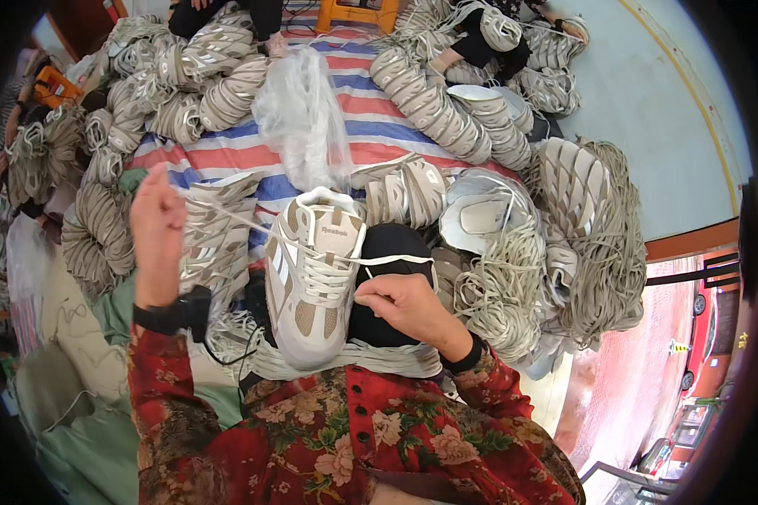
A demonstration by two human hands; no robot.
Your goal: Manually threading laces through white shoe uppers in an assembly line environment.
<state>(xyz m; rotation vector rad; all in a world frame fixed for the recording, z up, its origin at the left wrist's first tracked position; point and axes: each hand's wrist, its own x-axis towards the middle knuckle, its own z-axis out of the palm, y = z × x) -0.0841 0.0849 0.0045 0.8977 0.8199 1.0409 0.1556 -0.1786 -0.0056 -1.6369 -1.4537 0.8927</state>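
A beige and white sneaker lies on my lap, its toe pointing toward me and its heel away. Off-white laces run in rows across its tongue. My left hand, somewhat smeared by motion, is raised left of the shoe. A shoelace stretches taut from the shoe's left side to its closed fingers. Right of the shoe, my right hand is closed, fingers curled. The other length of lace loops from the shoe and drops behind this hand, which appears to grip it; the exact grip is partly hidden.
Bundles of shoe uppers and a large tangle of laces surround my lap. Crumpled clear plastic lies on a striped sheet ahead. Other people sit among more bundles at the back, near an orange stool.
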